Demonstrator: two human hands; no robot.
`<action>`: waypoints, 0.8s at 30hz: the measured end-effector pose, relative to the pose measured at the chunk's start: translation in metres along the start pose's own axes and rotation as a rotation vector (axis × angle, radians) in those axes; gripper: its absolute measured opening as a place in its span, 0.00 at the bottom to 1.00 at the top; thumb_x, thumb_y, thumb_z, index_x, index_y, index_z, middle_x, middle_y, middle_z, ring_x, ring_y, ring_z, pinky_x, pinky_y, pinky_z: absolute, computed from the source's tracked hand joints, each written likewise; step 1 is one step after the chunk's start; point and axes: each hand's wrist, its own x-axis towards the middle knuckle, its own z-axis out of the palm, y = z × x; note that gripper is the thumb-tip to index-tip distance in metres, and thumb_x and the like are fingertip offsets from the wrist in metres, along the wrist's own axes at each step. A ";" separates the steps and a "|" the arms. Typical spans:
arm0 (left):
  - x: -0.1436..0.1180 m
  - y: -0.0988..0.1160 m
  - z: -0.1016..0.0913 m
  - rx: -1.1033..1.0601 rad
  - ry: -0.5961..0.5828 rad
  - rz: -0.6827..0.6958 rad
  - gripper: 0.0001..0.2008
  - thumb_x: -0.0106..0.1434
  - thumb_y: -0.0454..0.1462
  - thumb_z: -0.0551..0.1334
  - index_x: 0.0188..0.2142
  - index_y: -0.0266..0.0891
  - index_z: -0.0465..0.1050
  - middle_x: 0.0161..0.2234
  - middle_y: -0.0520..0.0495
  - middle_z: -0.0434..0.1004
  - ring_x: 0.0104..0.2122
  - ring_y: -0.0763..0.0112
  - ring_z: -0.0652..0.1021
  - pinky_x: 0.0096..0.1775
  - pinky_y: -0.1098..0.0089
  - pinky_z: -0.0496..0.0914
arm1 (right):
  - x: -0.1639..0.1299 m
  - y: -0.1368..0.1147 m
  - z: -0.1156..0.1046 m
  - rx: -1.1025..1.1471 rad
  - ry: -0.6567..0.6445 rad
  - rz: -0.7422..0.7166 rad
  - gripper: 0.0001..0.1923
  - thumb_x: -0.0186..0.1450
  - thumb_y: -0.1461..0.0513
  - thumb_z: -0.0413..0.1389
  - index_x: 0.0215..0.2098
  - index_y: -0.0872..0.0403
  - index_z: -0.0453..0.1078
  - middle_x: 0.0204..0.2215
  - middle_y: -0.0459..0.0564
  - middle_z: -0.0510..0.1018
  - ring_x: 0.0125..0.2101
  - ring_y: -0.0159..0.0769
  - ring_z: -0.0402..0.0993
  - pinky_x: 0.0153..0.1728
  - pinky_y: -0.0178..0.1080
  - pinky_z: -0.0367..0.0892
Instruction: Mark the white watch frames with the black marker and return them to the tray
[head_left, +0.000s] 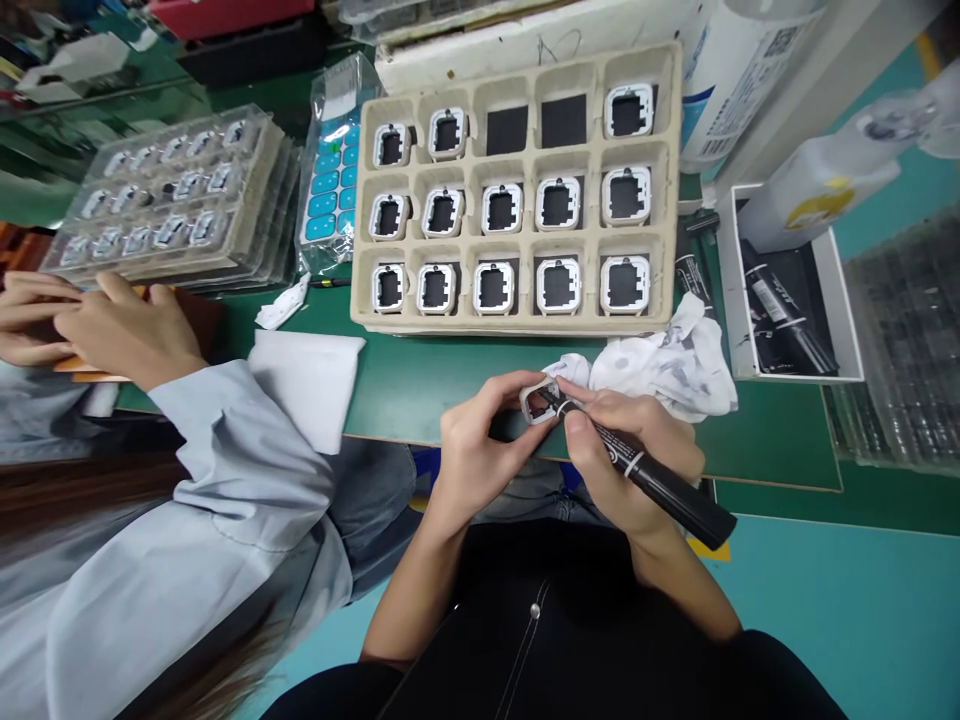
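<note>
Between the fingertips of my left hand (480, 440) is a small white square frame with rounded corners (528, 402). My right hand (630, 450) grips a black marker pen (660, 490), its tip reaching into the frame's opening. Whether the tip touches the frame's inner edge I cannot tell. Beyond my hands lies a beige moulded tray (517, 325), its compartments lined with black pads. Most of them hold a similar white frame (559, 285); two in the back row show only the black pad. A crumpled, stained white cloth (667, 360) lies just past my right hand.
At the left, a co-worker's hands (135, 330) work beside stacked clear trays (247, 230). A folded white cloth (307, 380) and a bag of blue stickers (330, 190) lie between us. To the right, a white box (847, 320) holds markers and a bottle (817, 190).
</note>
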 end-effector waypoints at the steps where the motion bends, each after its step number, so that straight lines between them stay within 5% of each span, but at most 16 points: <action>1: -0.001 0.000 0.000 0.007 0.000 0.003 0.18 0.77 0.40 0.80 0.62 0.47 0.86 0.53 0.46 0.96 0.48 0.63 0.95 0.55 0.67 0.91 | 0.000 0.000 0.000 -0.002 -0.003 -0.004 0.08 0.76 0.67 0.70 0.44 0.47 0.80 0.38 0.46 0.94 0.46 0.52 0.99 0.45 0.44 0.96; 24: -0.001 -0.001 0.003 0.038 0.033 0.091 0.22 0.74 0.33 0.81 0.64 0.47 0.85 0.53 0.50 0.96 0.46 0.68 0.95 0.54 0.73 0.88 | -0.001 0.000 0.001 -0.055 -0.016 -0.002 0.09 0.77 0.67 0.69 0.44 0.47 0.78 0.41 0.45 0.95 0.47 0.48 0.98 0.49 0.40 0.94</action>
